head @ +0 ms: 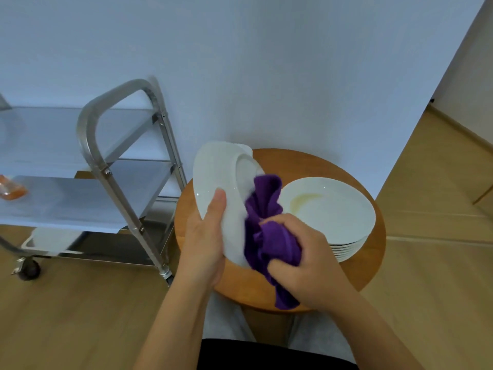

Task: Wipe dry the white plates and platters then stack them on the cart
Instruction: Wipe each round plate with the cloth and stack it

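Note:
My left hand (206,236) grips a white platter (217,177) by its lower edge and holds it tilted on edge above the round wooden table (373,252). My right hand (301,252) is closed on a bunched purple cloth (264,209) that presses against the platter's inner face. A stack of several white plates (330,209) sits on the table to the right; the top plate shows a yellowish smear. The steel cart (117,145) stands at the left, with a white dish (50,239) on its bottom shelf.
An orange packet (12,189) lies on the cart's middle shelf at the far left. A pale wall stands right behind the table and cart. Wooden floor spreads around both, and a wheel (28,269) of the cart shows at lower left.

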Demonstrator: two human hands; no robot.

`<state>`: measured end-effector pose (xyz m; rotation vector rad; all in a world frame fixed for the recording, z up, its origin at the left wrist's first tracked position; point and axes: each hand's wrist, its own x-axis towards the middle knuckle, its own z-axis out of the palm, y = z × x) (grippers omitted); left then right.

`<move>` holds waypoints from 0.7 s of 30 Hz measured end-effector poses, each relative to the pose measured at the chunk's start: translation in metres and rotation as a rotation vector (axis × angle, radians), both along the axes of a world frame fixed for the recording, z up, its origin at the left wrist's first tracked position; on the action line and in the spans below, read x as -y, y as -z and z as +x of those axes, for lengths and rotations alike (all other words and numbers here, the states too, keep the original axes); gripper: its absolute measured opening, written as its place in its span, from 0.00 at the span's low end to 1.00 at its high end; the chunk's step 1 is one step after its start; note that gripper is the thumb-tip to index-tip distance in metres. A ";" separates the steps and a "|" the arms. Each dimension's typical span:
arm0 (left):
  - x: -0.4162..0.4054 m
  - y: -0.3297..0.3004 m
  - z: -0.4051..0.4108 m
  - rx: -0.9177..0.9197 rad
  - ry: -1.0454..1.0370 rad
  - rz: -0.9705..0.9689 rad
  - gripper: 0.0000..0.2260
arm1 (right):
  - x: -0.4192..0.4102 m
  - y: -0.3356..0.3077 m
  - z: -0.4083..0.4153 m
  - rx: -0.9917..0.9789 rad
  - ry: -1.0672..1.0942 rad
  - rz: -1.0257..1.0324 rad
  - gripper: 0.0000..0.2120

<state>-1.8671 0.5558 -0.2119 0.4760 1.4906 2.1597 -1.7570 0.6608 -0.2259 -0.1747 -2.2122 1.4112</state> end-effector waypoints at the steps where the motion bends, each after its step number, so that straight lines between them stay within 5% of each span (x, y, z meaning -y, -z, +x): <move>1: 0.000 0.001 0.000 -0.079 -0.039 -0.083 0.26 | -0.003 0.003 0.001 0.016 0.092 -0.072 0.16; 4: 0.000 0.004 0.007 -0.490 -0.018 -0.292 0.13 | -0.010 0.001 -0.007 -0.102 0.358 -0.637 0.16; 6: -0.002 0.006 0.011 -0.687 0.113 -0.406 0.16 | -0.010 -0.009 -0.016 -0.155 0.297 -0.875 0.21; 8: -0.004 0.011 0.012 -0.903 0.230 -0.570 0.27 | -0.008 -0.017 -0.023 -0.105 0.189 -0.927 0.33; 10: -0.006 0.012 0.009 -1.124 0.230 -0.696 0.24 | -0.006 -0.021 -0.023 -0.014 0.173 -0.895 0.42; 14: -0.009 0.012 0.010 -1.534 0.144 -0.770 0.23 | -0.008 -0.008 -0.015 -0.016 0.196 -0.936 0.36; 18: -0.006 0.013 0.014 -1.475 -0.032 -0.642 0.29 | -0.010 0.005 -0.017 -0.135 0.237 -1.138 0.14; 21: 0.002 0.019 -0.006 -1.071 -0.390 -0.525 0.28 | -0.016 0.010 -0.013 -0.157 0.252 -1.165 0.09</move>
